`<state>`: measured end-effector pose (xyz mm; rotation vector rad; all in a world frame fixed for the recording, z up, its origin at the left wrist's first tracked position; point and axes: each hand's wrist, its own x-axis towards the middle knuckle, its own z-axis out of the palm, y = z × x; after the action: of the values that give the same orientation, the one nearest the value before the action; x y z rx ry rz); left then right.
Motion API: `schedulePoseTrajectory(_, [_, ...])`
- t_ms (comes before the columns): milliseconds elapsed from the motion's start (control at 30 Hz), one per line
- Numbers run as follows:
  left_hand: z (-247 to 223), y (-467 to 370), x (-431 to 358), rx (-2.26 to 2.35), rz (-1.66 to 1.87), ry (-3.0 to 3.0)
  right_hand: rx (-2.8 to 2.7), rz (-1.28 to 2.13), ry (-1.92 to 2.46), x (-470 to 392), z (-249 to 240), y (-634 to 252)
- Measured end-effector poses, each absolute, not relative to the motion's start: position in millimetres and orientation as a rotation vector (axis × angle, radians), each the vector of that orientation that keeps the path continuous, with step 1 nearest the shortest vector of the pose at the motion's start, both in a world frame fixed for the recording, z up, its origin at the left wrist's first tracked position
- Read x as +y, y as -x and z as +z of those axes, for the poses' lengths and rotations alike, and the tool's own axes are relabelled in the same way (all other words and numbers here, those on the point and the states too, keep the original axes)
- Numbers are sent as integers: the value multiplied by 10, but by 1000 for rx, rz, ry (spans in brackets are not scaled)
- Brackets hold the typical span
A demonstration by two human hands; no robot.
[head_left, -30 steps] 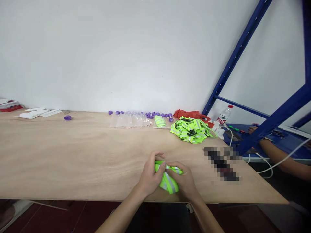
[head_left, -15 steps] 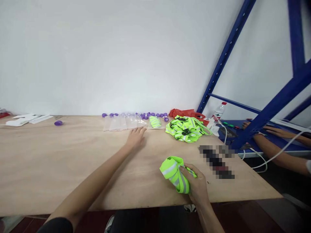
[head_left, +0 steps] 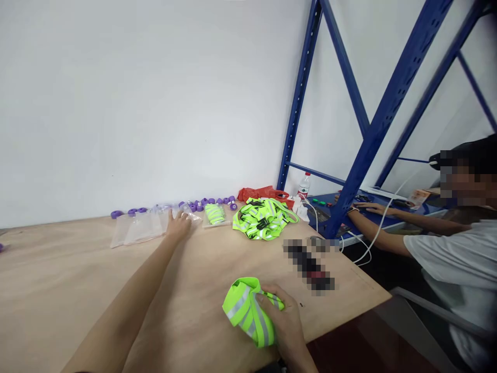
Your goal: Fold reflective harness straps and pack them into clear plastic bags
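Gripping a bundle of yellow-green reflective strap (head_left: 241,306), the right hand (head_left: 285,321) holds it just above the near part of the wooden table (head_left: 209,259), thumb pressed on the side facing the camera and the other fingers largely behind. The bundle is folded into loose layers, with a rounded loop at its top and silver stripes across it. The left hand (head_left: 178,225) is stretched out across the table, its fingers spread apart at the right end of a row of flat clear bags (head_left: 140,227); whether the fingertips pinch any film does not show.

The step in hand looks like a two-handed one — the right keeps the strap gathered while the left goes for a bag. Just right of that hand lies a clear bag with a folded strap (head_left: 215,213) inside, and beyond it a tangled pile of the same strap (head_left: 264,220), with black buckles among the loops. Small purple items (head_left: 200,204) line the wall behind the bags.

The next move, I judge, calls for a fine touch: the bags overlap, so the left fingers would need to catch one edge and part it from its neighbours. Meanwhile the right hand's hold matters — the layers look loose enough to spring apart if the thumb eases.
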<state>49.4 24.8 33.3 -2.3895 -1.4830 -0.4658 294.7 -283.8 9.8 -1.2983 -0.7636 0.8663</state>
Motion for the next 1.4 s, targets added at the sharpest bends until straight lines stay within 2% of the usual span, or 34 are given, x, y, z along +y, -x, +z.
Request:
schedulePoseTrajectory(233, [902,-431,188,-1462,-581,2321,-765,882,1284,-2811,-23,-3003])
schedulePoseTrajectory(433, [1259,-559,-292,-1345,-614,2401,-691,887,1269,-2790,43,-3029])
schedulePoseTrajectory(733, [640,-1009,-1730,-1041,-443,2839,-777,1007,1232,-2782,267,-3004])
schedulePoseTrajectory(833, [557,-1053,-2004,-962,-532,2980,-747,956,1263,-2746,285,-3068])
schedulePoseTrajectory(1100, [540,-1156,-2108,-844,-1075,3016,-571,810,1222,-2712,197,-2950])
schedulePoseTrajectory(1400, [506,-1209,-2134,-681,-1243,2957,-600,952,1128,-2658,238,-2701])
